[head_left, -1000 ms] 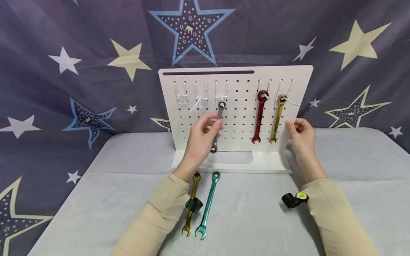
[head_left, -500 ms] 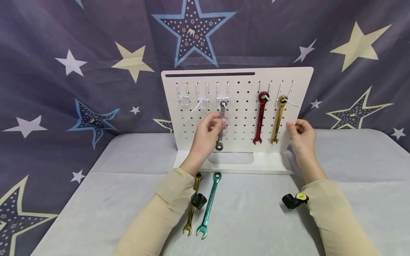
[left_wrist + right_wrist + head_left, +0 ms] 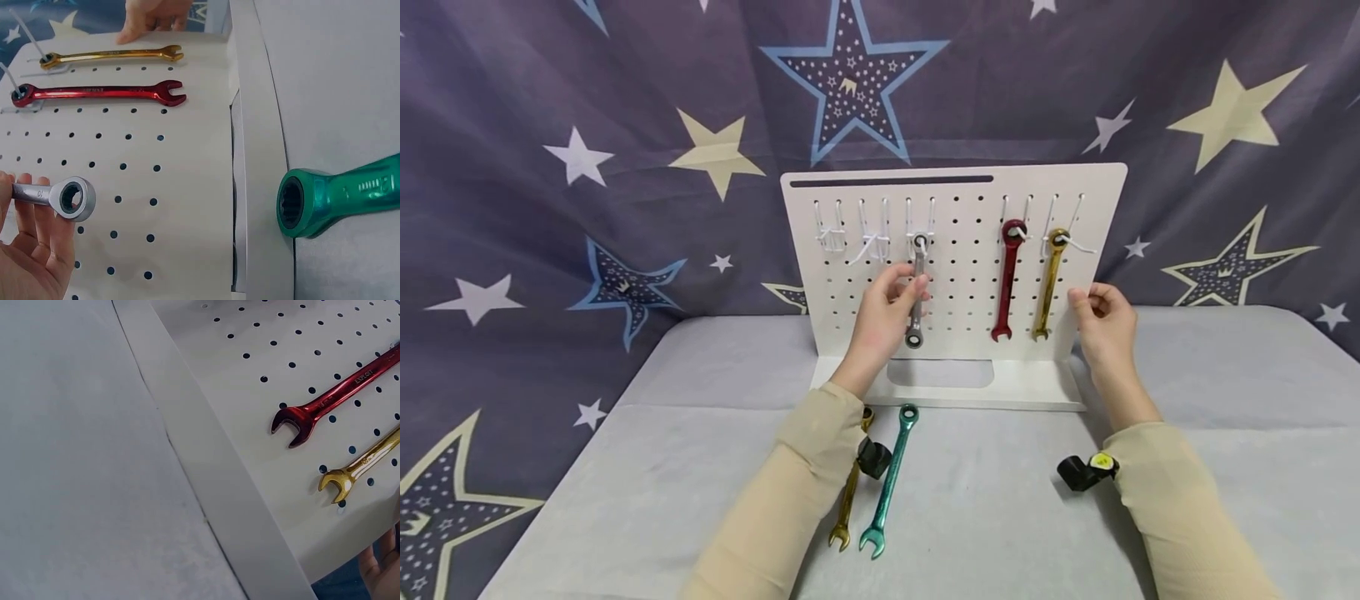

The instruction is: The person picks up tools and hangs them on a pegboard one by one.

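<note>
My left hand point(image 3: 883, 317) pinches a silver double-ring wrench point(image 3: 915, 321) by its shaft, upright in front of the white pegboard point(image 3: 962, 292). The wrench's upper ring sits at the third hook point(image 3: 921, 227) from the left, with the white hook tip showing through it. In the left wrist view the lower ring point(image 3: 74, 199) points toward the board's base. My right hand point(image 3: 1107, 325) holds the board's right edge between thumb and fingers. Beside it a gold wrench point(image 3: 1049, 283) and a red wrench point(image 3: 1007, 283) hang from hooks by their ring ends.
On the grey table point(image 3: 985, 500) before the board lie a green wrench point(image 3: 891, 479) and another gold wrench point(image 3: 847, 504), partly hidden by my left sleeve. Two bare hooks, one at far left point(image 3: 831, 237) and its neighbour point(image 3: 872, 242), stick out. A star-patterned curtain point(image 3: 625, 125) hangs behind.
My left hand has brought the silver wrench slightly right and turned it more upright, its upper ring moving onto the hook tip. My right hand stays at the board's edge.
</note>
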Available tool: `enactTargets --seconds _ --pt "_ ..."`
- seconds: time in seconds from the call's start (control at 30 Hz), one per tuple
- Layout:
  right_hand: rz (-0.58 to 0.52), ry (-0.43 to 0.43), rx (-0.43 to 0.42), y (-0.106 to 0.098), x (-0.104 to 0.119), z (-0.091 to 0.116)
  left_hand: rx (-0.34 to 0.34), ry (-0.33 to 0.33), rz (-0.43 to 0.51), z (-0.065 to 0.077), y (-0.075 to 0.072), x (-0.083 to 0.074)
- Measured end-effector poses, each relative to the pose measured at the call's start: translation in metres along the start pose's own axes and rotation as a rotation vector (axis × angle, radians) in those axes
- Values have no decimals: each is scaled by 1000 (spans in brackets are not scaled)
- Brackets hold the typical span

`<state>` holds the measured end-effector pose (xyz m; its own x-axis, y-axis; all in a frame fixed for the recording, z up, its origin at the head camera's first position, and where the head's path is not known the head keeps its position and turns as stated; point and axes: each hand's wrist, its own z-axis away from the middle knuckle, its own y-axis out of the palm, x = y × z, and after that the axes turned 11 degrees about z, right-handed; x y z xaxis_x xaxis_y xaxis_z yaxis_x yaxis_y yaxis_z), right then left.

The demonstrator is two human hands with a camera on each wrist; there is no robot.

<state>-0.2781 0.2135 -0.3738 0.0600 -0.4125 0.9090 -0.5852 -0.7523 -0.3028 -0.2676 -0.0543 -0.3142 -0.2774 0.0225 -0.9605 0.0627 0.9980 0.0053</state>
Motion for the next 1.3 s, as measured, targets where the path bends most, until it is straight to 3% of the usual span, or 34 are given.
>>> enactTargets --seconds 0.87,1.3 --pt "10 0 -7 0 1 2 -93 -44 23 -10 8 6" --pt "-51 -69 -48 2 -4 3 -105 30 -34 -5 -3 15"
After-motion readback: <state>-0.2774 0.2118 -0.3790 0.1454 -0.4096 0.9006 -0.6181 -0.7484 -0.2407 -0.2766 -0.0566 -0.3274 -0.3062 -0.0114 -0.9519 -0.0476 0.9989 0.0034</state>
